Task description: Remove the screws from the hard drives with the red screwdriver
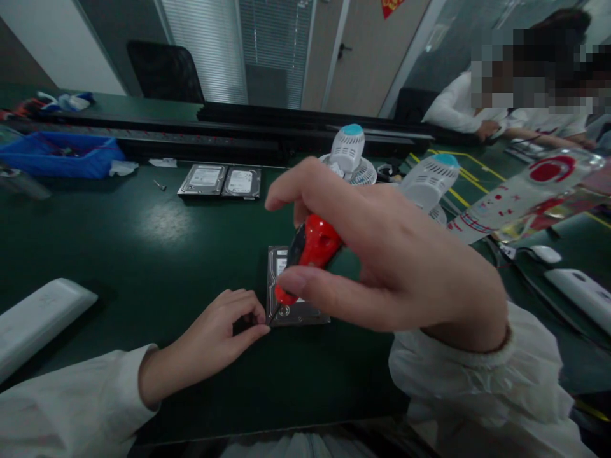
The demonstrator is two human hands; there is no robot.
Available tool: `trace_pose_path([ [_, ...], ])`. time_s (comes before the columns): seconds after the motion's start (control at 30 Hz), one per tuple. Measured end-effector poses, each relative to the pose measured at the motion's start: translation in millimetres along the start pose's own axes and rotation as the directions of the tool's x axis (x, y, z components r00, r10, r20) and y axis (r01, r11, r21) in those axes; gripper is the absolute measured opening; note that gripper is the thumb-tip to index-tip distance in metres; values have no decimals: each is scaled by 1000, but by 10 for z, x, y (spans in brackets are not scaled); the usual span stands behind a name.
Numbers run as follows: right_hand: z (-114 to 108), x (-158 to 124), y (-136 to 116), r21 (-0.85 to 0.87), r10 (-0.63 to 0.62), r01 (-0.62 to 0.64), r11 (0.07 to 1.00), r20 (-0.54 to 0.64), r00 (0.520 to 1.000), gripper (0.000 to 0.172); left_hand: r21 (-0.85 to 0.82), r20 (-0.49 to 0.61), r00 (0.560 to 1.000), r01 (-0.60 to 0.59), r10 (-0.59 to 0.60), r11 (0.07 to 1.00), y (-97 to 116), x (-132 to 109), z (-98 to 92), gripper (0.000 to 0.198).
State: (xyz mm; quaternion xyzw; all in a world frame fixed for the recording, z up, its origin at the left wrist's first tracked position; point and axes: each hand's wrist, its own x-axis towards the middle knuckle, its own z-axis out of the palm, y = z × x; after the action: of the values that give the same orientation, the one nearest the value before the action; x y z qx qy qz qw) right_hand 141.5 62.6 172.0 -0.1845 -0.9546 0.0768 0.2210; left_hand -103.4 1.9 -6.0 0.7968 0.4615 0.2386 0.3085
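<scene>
My right hand (382, 254) grips a screwdriver with a red and black handle (312, 245), held upright with its tip down at the near-left corner of a hard drive (298, 312) lying flat on the green table. My left hand (224, 331) rests on the table just left of that corner, fingers pinched together next to the screwdriver tip; what they pinch is too small to make out. Much of the drive is hidden behind my right hand.
Two more hard drives (220, 180) lie side by side farther back. Two small white fans (351, 156) stand behind the right hand. A blue bin (57, 156) is far left, a white bar-shaped device (38, 315) near left. Another person sits at far right.
</scene>
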Motion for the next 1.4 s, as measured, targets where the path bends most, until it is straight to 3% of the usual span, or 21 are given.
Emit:
trace_pose_path([
  [0.1, -28, -3, 0, 119, -35, 28, 992, 50, 998, 36, 6, 20, 1000, 1, -1, 1000, 3, 3, -10, 8],
  [0.23, -29, 0, -14, 3, 5, -5, 1000, 8, 1000, 30, -21, 35, 999, 25, -24, 999, 13, 5, -24, 12],
  [0.3, -24, 1, -14, -33, 42, -41, 999, 12, 999, 38, -30, 34, 999, 33, -32, 999, 12, 1, -22, 13],
  [0.47, -24, -12, 2, 107, -31, 25, 994, 57, 998, 38, -14, 48, 998, 37, -37, 999, -5, -2, -2, 11],
  [0.57, -14, -10, 10, 15, -8, 7, 1000, 19, 1000, 28, -27, 47, 998, 48, -47, 998, 7, 4, -2, 11],
  [0.63, -14, -8, 14, -45, 19, -19, 999, 6, 1000, 34, -41, 51, 997, 58, -56, 997, 19, 7, -6, 12],
  [0.87, -51, -27, 31, 55, 6, -9, 998, 65, 998, 38, -19, 84, 994, 77, -76, 997, 29, 10, -14, 10],
  [0.93, -45, -27, 40, -5, 31, -31, 1000, 45, 999, 30, -30, 79, 994, 75, -73, 997, 31, 12, -13, 10],
  [1.03, -38, -27, 56, -74, 67, -64, 995, 36, 997, 38, -42, 55, 996, 69, -66, 997, 34, 17, -9, 12],
  [1.23, -72, -30, 34, 72, 23, -29, 997, 74, 997, 38, -36, 86, 994, 67, -64, 997, 42, 22, -15, 8],
  [1.3, -70, -24, 31, 22, 41, -42, 999, 54, 998, 30, -44, 82, 994, 79, -75, 996, 46, 19, -15, 9],
  [1.4, -57, -23, 50, -32, 74, -73, 997, 36, 997, 37, -49, 66, 994, 95, -92, 994, 47, 18, -10, 10],
])
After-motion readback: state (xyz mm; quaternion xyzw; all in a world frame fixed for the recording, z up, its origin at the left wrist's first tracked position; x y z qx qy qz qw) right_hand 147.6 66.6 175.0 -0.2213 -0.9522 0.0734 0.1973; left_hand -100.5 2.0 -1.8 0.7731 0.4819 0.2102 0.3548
